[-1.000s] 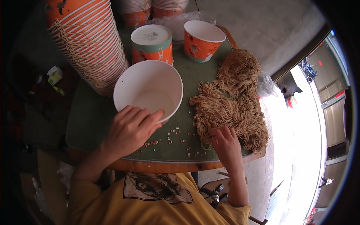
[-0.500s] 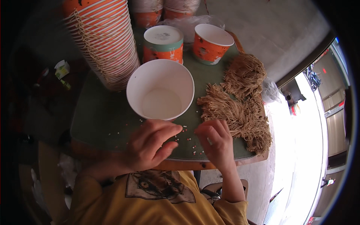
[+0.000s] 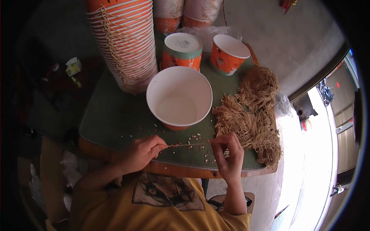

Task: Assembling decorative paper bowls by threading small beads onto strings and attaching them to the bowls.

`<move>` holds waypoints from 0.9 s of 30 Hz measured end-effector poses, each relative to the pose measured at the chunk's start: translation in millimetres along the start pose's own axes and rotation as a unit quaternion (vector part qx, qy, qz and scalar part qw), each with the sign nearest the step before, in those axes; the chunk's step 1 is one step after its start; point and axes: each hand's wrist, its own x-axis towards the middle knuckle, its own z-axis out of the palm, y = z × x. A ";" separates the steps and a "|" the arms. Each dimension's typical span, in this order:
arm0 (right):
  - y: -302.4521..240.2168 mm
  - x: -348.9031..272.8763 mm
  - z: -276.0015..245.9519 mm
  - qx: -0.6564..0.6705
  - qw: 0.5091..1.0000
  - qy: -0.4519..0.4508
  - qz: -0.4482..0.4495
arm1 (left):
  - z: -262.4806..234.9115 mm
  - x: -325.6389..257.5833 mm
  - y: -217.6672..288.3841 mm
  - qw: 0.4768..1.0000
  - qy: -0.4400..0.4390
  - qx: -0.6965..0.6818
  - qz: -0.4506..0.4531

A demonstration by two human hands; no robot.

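A thin tan cord (image 3: 189,144) is stretched nearly level just above the near part of the table. Its left end is pinched between thumb and fingers of my left hand (image 3: 140,153). Closed on its other end is my right hand (image 3: 228,156), beside the heap of tan cords (image 3: 246,119). Just beyond the cord stands an open paper tub (image 3: 179,96), white inside, with a strip of orange showing below. Small white and reddish beads (image 3: 194,136) lie scattered on the table between my hands.
A tall leaning stack of orange-striped tubs (image 3: 125,46), draped with looped cords, rises at the far left. Behind the near tub are an upside-down tub (image 3: 182,57) and an upright orange tub (image 3: 230,54). More wrapped stacks (image 3: 200,13) stand beyond. The green tabletop (image 3: 111,111) has a wooden edge.
My hands have moved slightly apart, and a taut cord now shows between them; earlier none was visible. The whole view has shifted, with the table things appearing further right and lower.
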 end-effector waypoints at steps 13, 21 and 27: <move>6.6 -14.2 27.1 0.218 0.953 -0.158 0.139 | 15.4 40.9 33.2 0.898 0.021 0.309 0.313; 19.0 -16.9 23.8 0.223 0.960 -0.121 0.122 | 23.4 50.0 36.6 0.880 0.023 0.329 0.341; 27.6 -8.9 28.5 0.265 0.950 -0.057 0.153 | 15.9 78.7 49.3 0.917 0.094 0.322 0.214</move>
